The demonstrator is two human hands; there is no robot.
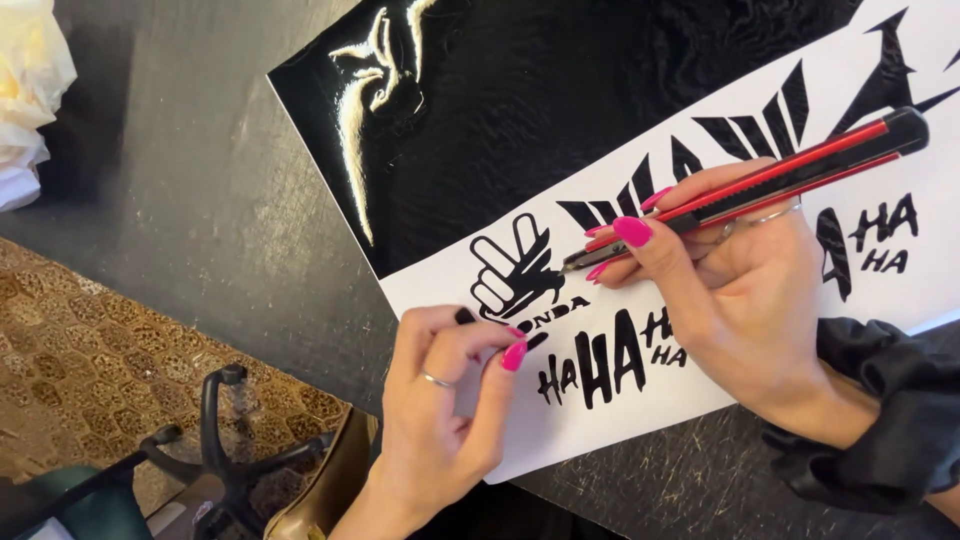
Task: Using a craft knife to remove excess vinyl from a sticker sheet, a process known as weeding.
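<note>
Your red-and-black craft knife (790, 170) crosses a white sheet (600, 420) patterned with black cut shapes; your nails (632, 231) are bright pink, the vinyl sheet (520, 100) glossy black, the table (200, 200) dark grey.

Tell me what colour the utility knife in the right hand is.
Red and black: the utility knife in the right hand shows best in the head view.

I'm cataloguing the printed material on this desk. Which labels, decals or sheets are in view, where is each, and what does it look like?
White sticker sheet: lies across the dark table, rectangular, under both hands.
Black hand-sign decal: near the sheet's left end, beside the knife tip.
Black block-lettering decals: along the lower edge, between the hands.
Black spiked decals: upper right.
Glossy black vinyl sheet: behind, wrinkled.
</note>
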